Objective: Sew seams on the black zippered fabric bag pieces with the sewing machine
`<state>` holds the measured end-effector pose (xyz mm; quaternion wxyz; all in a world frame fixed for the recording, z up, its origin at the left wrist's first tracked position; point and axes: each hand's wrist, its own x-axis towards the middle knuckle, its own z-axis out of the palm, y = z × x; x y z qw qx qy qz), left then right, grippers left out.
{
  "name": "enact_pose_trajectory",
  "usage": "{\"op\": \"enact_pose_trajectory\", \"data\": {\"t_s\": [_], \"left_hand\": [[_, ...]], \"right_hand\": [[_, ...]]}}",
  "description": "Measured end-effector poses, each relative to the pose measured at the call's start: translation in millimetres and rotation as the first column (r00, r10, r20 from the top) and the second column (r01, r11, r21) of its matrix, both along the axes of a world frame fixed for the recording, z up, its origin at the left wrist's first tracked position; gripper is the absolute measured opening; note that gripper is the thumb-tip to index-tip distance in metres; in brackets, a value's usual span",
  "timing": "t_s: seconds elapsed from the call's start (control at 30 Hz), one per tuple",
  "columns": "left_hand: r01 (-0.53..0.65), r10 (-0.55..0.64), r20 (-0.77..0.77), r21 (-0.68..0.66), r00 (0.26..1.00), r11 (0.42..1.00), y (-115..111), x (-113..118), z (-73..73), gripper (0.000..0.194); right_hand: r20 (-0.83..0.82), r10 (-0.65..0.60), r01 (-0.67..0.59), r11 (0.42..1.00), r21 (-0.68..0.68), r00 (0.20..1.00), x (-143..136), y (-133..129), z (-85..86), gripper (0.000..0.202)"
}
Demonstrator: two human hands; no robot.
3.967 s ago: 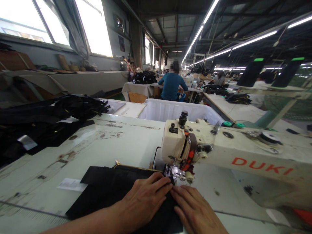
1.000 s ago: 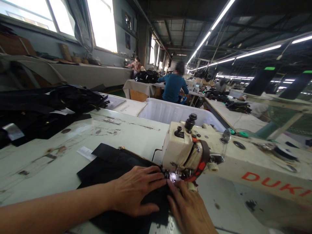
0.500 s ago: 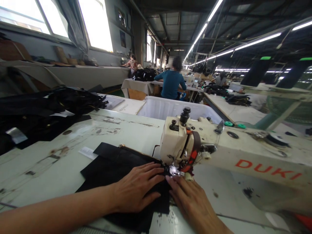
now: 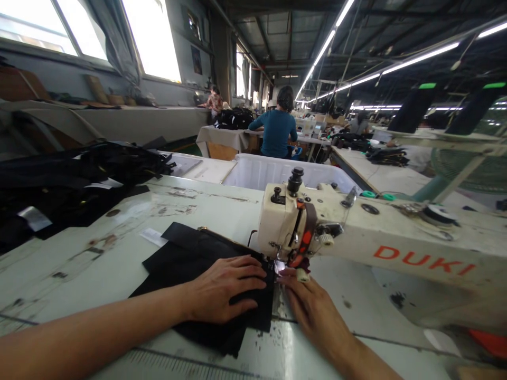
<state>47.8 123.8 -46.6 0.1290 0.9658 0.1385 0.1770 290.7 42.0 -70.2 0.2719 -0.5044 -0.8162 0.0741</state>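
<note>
Black fabric (image 4: 178, 269) with a zipper along its upper edge lies on the pale sewing table (image 4: 130, 237), its right edge at the needle area of a cream sewing machine (image 4: 277, 221). My left hand (image 4: 229, 287) rests flat on this fabric, fingers spread and pointing at the machine's foot. Just right of the lit foot is my right hand (image 4: 309, 301), its fingers close together at the fabric's edge; whether they pinch anything is hidden. A white label (image 4: 153, 236) sticks out from under the fabric's upper left.
A heap of black pieces (image 4: 79, 179) covers the table's far left. Behind the machine stands a translucent plastic bin (image 4: 257, 171). A person in a blue top (image 4: 276, 132) sits beyond it. The machine arm (image 4: 396, 237) extends right.
The fabric has shifted away from me, toward the back and slightly right. My right hand has moved a little right, off the fabric's near part. The view has shifted slightly.
</note>
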Motion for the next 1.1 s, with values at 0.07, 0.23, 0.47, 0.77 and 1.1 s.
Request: {"op": "enact_pose_trajectory", "data": {"t_s": [0.07, 0.23, 0.47, 0.77, 1.1], "left_hand": [[0.009, -0.009, -0.016, -0.008, 1.0, 1.0, -1, 0, 0.4, 0.036], [0.007, -0.008, -0.042, -0.01, 0.999, 1.0, -2, 1, 2.2, 0.038], [0.013, -0.013, -0.054, -0.001, 0.998, 1.0, -4, -1, 3.3, 0.036], [0.086, -0.086, -0.015, 0.005, 0.996, 0.996, 10, -3, 3.6, 0.034], [0.057, -0.058, 0.004, 0.074, 0.998, 0.996, 23, 3, -2.2, 0.033]], "right_hand": [[-0.002, -0.009, 0.009, 1.0, 0.028, 1.0, 1, -1, 0.6, 0.037], [0.126, 0.003, -0.011, 0.998, 0.066, 0.992, 1, -3, -0.3, 0.047], [0.205, 0.038, -0.048, 0.998, 0.044, 0.978, -4, -5, 1.3, 0.051], [0.223, 0.048, -0.07, 0.993, 0.093, 0.974, -8, -1, -1.0, 0.049], [0.291, -0.026, -0.012, 0.992, 0.127, 0.956, -7, 4, -4.4, 0.058]]}}
